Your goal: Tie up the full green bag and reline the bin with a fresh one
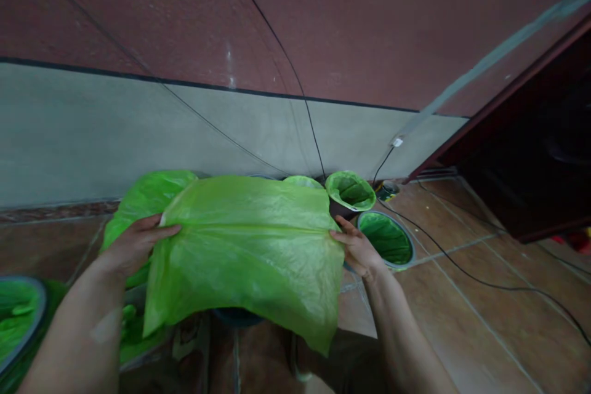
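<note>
A thin green plastic bag (249,258) is stretched taut between my two hands in the middle of the view. My left hand (138,240) pinches its left edge, and my right hand (355,246) grips the right edge. The upper part folds over along a line between the hands, and the lower edge hangs loose. Beneath it, a dark round bin (237,317) is mostly hidden by the bag. Just beyond my right hand stand a lined dark bin (344,209) and a second bin with a grey rim (410,240), both holding green liners.
More green plastic (152,197) bulges behind my left hand. At the lower left is a grey-rimmed bin (41,301) with a green liner. A black cable (443,249) runs across the tiled floor (462,320). A small can (386,191) sits by the wall (115,129).
</note>
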A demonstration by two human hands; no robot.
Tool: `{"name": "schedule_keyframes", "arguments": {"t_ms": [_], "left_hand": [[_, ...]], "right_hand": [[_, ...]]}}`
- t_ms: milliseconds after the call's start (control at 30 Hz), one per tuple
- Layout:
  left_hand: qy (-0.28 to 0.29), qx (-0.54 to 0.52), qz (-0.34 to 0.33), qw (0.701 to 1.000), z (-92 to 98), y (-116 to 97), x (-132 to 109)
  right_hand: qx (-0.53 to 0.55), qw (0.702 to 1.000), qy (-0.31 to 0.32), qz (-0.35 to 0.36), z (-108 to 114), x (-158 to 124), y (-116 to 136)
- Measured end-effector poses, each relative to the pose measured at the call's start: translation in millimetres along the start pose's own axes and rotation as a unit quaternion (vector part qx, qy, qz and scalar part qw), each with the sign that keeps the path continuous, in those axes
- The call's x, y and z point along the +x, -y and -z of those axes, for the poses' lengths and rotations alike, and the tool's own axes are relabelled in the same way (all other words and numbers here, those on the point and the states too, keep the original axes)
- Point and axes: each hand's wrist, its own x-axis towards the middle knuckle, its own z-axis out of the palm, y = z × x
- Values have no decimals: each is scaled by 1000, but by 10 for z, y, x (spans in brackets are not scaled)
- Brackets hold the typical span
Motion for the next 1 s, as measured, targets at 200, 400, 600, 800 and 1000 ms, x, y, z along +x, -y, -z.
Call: {"name": "schedule_keyframes", "arguments": {"t_ms": [200,400,600,800,1000], "left_hand": [[-43,-159,-13,986,-4,-52,56],[-45,-185,-72,979,-88,-169,-20],[-2,-85,-148,985,-83,-213,-160],[-8,342,-177,923,-93,-90,-79],[-127,459,-231,848,-129,32,109]], "right_hand": [[-4,992,-63,113,3,61,27],[4,980,-40,193,-18,57,66],[-186,960,95,186,60,45,17],[-493,830,-25,260,117,192,-197],[-511,800,-110,296,179,223,-145]]}}
